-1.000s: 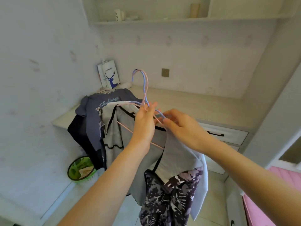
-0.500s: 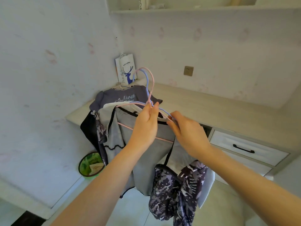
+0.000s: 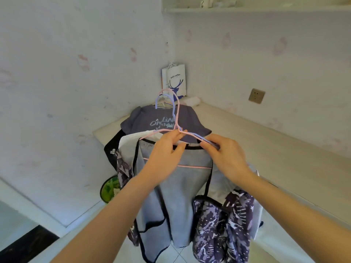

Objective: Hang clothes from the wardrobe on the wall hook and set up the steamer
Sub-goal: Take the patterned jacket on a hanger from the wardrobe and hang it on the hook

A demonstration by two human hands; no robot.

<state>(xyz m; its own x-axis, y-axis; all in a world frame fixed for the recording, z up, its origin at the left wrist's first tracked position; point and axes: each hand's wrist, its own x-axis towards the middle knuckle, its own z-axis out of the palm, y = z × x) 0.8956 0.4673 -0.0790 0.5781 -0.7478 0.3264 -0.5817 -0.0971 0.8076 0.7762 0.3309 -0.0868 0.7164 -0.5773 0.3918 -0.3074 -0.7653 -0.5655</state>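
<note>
We hold a bundle of hangers with clothes out in front of us, above the corner of the long pale surface (image 3: pixel 256 141) that runs along the wall. Our left hand (image 3: pixel 165 154) has its fingers curled round the neck of the pink hanger (image 3: pixel 177 114), just under its hook, and our right hand (image 3: pixel 226 156) pinches the right shoulder of the hangers, where a blue hanger (image 3: pixel 208 142) lies against the pink one. The two hands sit close together but apart, either side of the neck. From the hangers falls a grey garment with black trim (image 3: pixel 171 205), and to its right, lower down, hangs a dark patterned garment (image 3: pixel 222 228); a bit of the same pattern shows at the grey garment's left edge. Behind the grey garment, toward the corner of the surface, lies a purple T-shirt with pale lettering (image 3: pixel 161 120) on a hanger of its own. Beyond the T-shirt, in the very corner, a white paper bag with a blue deer print (image 3: pixel 175 80) stands against the wall. Right of the bag a wall socket (image 3: pixel 256 95) is set above the surface. Below the surface's left end, on the floor, sits a green round bin (image 3: pixel 109 189), partly hidden by the clothes.
</note>
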